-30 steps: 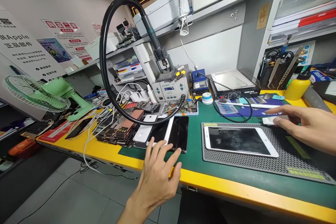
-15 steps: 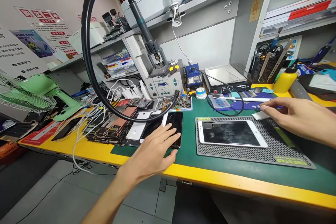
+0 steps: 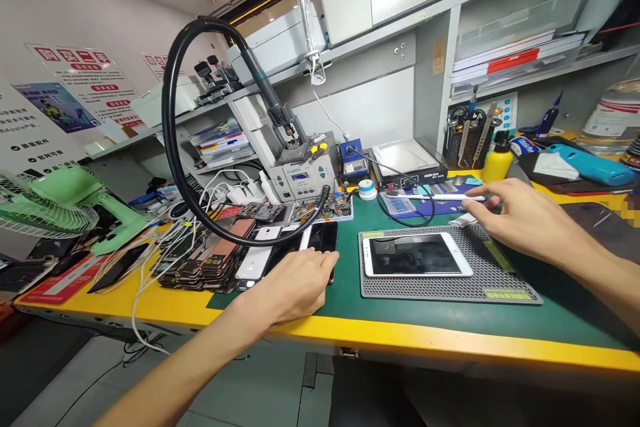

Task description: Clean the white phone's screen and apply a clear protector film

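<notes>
My left hand (image 3: 305, 280) rests with curled fingers at the right side of a dark glossy device (image 3: 324, 235); whatever its fingertips may grip is hidden. To the right, my right hand (image 3: 515, 213) has thumb and forefinger closed around the right end of a slim white pen-like tool (image 3: 440, 197), which lies on a purple-blue mat (image 3: 453, 207). Below those fingers a small crumpled white piece (image 3: 463, 220) sits at the back edge of a grey perforated pad (image 3: 400, 287). A white-framed tablet (image 3: 417, 255) with a dark screen lies face up on this pad.
A thick black hose (image 3: 167, 120) arches from the grey hot-air station (image 3: 303, 177). Stacked phone parts (image 3: 200, 270) and a white phone (image 3: 257, 257) lie left of my left hand. A thin black cable (image 3: 431, 213) loops near the tool. Behind stands a yellow bottle (image 3: 497, 161).
My left hand's spread fingers have curled in. My right thumb and forefinger have left the small white piece and closed around the pen-like tool. The view has shifted right and up.
</notes>
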{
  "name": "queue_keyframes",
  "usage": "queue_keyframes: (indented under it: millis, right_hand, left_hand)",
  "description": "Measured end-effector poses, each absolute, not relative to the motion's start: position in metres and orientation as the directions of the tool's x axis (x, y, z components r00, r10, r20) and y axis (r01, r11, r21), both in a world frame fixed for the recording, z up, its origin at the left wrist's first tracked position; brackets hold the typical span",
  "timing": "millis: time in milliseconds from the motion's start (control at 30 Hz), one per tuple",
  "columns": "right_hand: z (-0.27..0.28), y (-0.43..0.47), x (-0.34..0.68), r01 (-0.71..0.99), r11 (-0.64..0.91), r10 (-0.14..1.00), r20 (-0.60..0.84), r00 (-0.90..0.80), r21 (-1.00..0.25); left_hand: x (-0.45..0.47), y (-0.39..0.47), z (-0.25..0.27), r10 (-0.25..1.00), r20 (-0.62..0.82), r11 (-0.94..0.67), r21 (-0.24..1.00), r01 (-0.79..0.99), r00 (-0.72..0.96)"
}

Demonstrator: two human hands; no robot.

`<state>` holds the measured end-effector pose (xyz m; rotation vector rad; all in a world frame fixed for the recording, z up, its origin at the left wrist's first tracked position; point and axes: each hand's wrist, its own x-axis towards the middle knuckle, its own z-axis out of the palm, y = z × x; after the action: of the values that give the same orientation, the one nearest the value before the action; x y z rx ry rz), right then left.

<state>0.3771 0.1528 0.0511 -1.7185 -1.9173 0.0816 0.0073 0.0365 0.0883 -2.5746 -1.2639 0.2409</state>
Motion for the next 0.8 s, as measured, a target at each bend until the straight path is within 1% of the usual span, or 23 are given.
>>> queue_keyframes:
  millis: [133, 233, 300, 367, 467, 567, 667, 733, 800]
  right_hand:
    - [0.048, 0.153, 0.38, 0.88, 0.232, 0.898, 0.439, -0.03, -0.415]
    - [0.052, 0.148, 0.377, 0.857, 0.321, 0.835, 0.547, -0.056, -0.403]
    - [0.058, 0.139, 0.365, 0.828, 0.431, 0.768, 0.628, -0.128, -0.359]
    - [0.065, 0.125, 0.343, 0.771, 0.573, 0.688, 0.674, -0.269, -0.278]
    - [0.07, 0.1, 0.292, 0.615, 0.779, 0.546, 0.608, -0.576, -0.117]
    - [0.063, 0.084, 0.241, 0.482, 0.876, 0.42, 0.488, -0.765, 0.001]
    - [0.053, 0.082, 0.207, 0.405, 0.913, 0.351, 0.419, -0.838, 0.044]
    - [0.049, 0.088, 0.195, 0.386, 0.922, 0.342, 0.408, -0.846, 0.026]
    - [0.05, 0.098, 0.188, 0.385, 0.922, 0.36, 0.418, -0.834, -0.026]
  left_hand:
    - [0.0, 0.034, 0.089, 0.788, -0.028, -0.594, -0.302, 0.746, 0.616]
    - [-0.009, 0.038, 0.089, 0.795, -0.036, -0.585, -0.309, 0.75, 0.606]
    - [-0.013, 0.042, 0.089, 0.799, -0.051, -0.58, -0.326, 0.746, 0.599]
    - [-0.015, 0.046, 0.089, 0.791, -0.069, -0.591, -0.342, 0.73, 0.608]
    - [-0.013, 0.048, 0.088, 0.768, -0.083, -0.618, -0.36, 0.699, 0.636]
    - [-0.011, 0.044, 0.086, 0.753, -0.057, -0.625, -0.374, 0.685, 0.656]
    - [-0.012, 0.039, 0.084, 0.748, 0.018, -0.614, -0.364, 0.701, 0.664]
    - [-0.015, 0.038, 0.084, 0.747, 0.097, -0.598, -0.334, 0.729, 0.658]
    - [-0.02, 0.04, 0.085, 0.744, 0.194, -0.583, -0.279, 0.763, 0.639]
